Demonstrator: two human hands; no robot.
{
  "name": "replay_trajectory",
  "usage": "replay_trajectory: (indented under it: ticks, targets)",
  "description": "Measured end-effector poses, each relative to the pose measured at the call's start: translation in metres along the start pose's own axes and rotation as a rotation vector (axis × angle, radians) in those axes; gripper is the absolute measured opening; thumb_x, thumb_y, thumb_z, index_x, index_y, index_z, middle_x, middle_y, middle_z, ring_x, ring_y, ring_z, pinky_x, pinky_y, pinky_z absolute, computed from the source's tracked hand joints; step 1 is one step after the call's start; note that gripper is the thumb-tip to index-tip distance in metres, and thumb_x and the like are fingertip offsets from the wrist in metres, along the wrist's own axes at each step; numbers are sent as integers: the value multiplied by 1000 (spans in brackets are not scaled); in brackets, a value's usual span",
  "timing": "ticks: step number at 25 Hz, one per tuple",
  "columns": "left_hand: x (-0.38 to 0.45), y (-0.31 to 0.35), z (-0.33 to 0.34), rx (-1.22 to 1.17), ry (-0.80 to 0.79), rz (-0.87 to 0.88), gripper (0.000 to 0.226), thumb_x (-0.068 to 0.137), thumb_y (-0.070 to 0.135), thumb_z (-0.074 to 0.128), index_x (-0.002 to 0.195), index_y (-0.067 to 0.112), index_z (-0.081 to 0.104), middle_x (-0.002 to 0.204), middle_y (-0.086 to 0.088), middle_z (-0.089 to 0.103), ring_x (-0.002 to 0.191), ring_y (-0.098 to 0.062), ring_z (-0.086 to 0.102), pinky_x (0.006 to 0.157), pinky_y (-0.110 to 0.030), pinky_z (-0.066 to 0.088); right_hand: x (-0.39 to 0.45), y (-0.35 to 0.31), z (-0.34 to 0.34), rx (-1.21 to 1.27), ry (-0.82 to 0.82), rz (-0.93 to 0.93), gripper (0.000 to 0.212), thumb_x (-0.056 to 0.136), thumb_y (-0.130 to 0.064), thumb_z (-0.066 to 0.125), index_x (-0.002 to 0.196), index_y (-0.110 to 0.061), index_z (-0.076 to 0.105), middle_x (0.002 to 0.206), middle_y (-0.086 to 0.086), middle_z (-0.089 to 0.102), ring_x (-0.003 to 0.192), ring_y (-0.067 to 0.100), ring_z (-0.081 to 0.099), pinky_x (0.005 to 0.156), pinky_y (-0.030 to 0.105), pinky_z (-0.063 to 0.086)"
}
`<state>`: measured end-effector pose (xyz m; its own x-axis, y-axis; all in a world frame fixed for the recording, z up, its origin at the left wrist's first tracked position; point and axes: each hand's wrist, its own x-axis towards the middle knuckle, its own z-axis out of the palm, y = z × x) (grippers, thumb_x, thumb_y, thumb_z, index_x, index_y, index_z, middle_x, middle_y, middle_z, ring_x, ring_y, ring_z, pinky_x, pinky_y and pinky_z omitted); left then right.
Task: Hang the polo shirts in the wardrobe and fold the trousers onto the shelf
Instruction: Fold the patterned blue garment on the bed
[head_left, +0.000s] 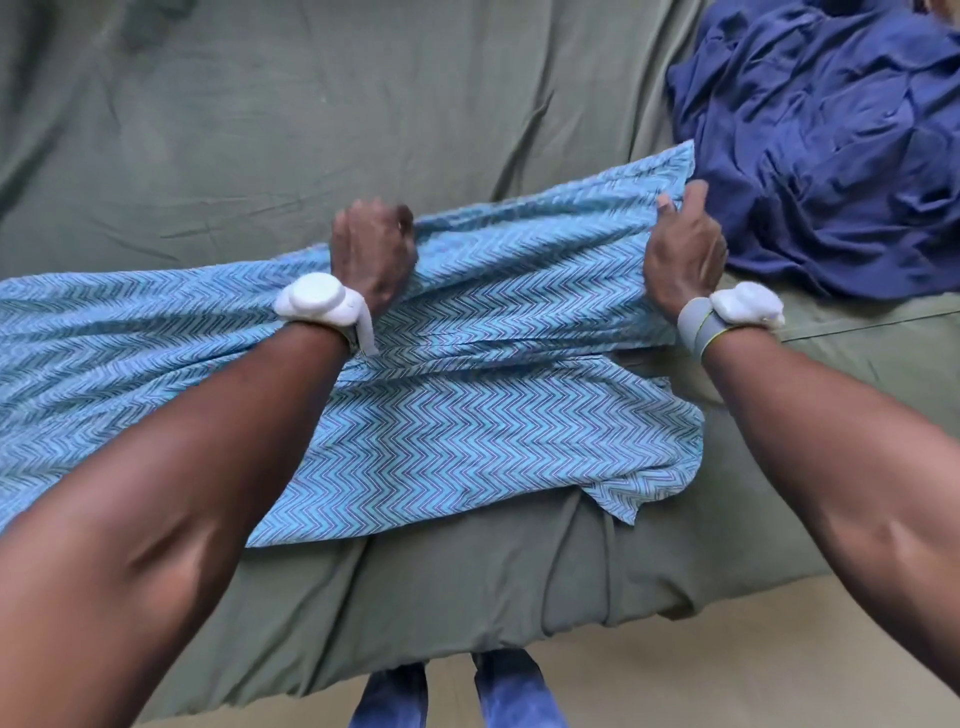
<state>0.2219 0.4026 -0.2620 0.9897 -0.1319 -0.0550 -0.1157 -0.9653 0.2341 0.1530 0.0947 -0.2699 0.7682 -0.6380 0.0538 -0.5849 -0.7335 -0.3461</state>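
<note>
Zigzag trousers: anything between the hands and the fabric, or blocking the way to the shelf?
Nothing between: left hand and right hand both grip the zigzag trousers on the green bed sheet. Navy garment pile lies beside them. The shelf is out of view.

1. The trousers (467, 405): light blue cloth with a fine zigzag print, spread lengthwise across the bed (260, 156) near its front edge, one end bunched and lifted.
2. A dark blue garment (831, 145) lies crumpled at the bed's far right corner.
</note>
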Motion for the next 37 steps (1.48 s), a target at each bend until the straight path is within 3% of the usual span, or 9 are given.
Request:
replay_trajectory:
  ticks: [2, 5, 10, 16, 21, 24, 27, 31, 37]
  targets:
    - [4, 8, 2, -194, -5, -78, 28, 96, 26, 50, 116, 14, 64, 105, -21, 68, 94, -38, 63, 72, -41, 47, 11, 2, 3, 0, -24, 17, 34, 102, -33, 37, 121, -5, 42, 113, 27, 61, 99, 45, 58, 71, 44, 38]
    - [-14, 12, 17, -325, -219, 81, 65, 96, 24, 52, 153, 12, 23, 155, -22, 29, 143, -34, 30, 115, -42, 28, 6, 15, 9, 97, 4, 226, 38, 99, -32, 43, 124, -3, 43, 128, 21, 50, 110, 39, 54, 84, 41, 37]
    - [-116, 13, 57, -122, -79, 108, 65, 101, 35, 35, 156, 9, 11, 163, -13, 5, 151, -29, 3, 122, -49, 7, -72, 28, 29, -40, -12, 601, 67, 85, -65, 47, 120, -8, 51, 129, 18, 46, 121, 34, 42, 98, 44, 29]
    - [-152, 16, 81, 68, -329, 32, 64, 103, 47, 16, 156, 17, -4, 163, -8, -11, 150, -25, -15, 120, -45, -11, -98, 59, 19, 70, -76, 45, 28, 100, -33, 43, 105, -6, 51, 99, 25, 61, 90, 41, 57, 71, 44, 40]
    - [-165, 21, 66, 2, -204, -18, 63, 104, 43, 25, 156, 12, 8, 163, -14, -1, 150, -31, -5, 121, -49, -2, -77, 100, -17, 348, -60, 504, 47, 99, -48, 39, 90, -4, 54, 98, 26, 64, 90, 39, 59, 72, 40, 40]
    - [-211, 30, 64, -88, -156, 56, 62, 103, 40, 28, 155, 8, 16, 163, -14, 7, 151, -29, 1, 122, -44, -1, -120, 129, -31, 363, -286, 495, 64, 86, -71, 47, 72, -9, 57, 85, 16, 58, 84, 25, 52, 79, 35, 39]
    - [-258, 17, 74, 5, -276, 71, 65, 101, 45, 24, 155, 9, 17, 163, -13, 6, 151, -29, 0, 121, -46, 1, -174, 140, -32, 243, -439, 383, 45, 75, -51, 75, 92, -10, 67, 106, 14, 51, 104, 24, 47, 94, 31, 38]
    - [-269, 6, 82, 74, -332, 72, 67, 100, 47, 20, 156, 10, 13, 163, -12, 1, 150, -27, -7, 121, -46, -5, -187, 122, -27, 393, -176, 443, 27, 96, -25, 56, 98, 2, 58, 94, 15, 58, 88, 26, 53, 74, 31, 36]
    - [-274, -1, 59, -39, -295, 75, 65, 100, 46, 17, 155, 12, 17, 163, -9, 5, 151, -22, -4, 121, -40, -6, -158, 121, -33, 427, -33, 699, 43, 95, -47, 51, 93, -6, 65, 101, 18, 69, 85, 24, 56, 77, 32, 43]
